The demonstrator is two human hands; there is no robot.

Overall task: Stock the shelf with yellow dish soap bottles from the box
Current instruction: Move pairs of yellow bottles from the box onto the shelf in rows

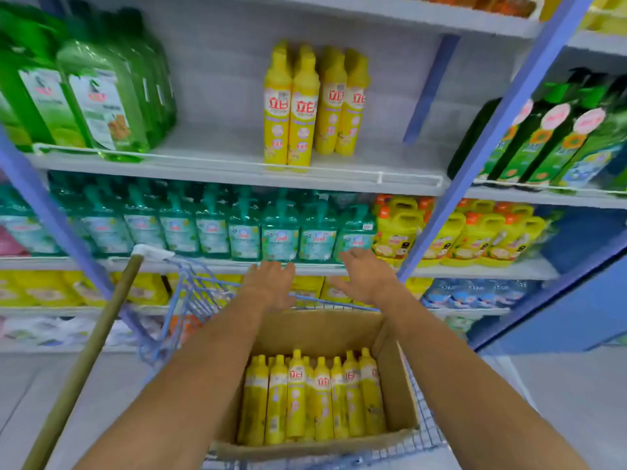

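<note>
Head view: your left hand (271, 283) and right hand (366, 276) are held out above the cardboard box (397, 395), fingers extended, holding nothing. Yellow dish soap bottles (312, 398) stand upright in the box, which sits in a wire cart (190, 293). Four matching bottles (307, 106) stand on the shelf (210, 161), well apart from the green bottles (101, 96).

Upper shelf (220, 144): four yellow dish soap bottles (303, 110) stand upright in two touching pairs right of centre; large green bottles (98, 100) crowd its left end. Lower shelf (315, 268): a row of teal pump bottles (244, 228), yellow jugs (395, 228) beside them.
</note>
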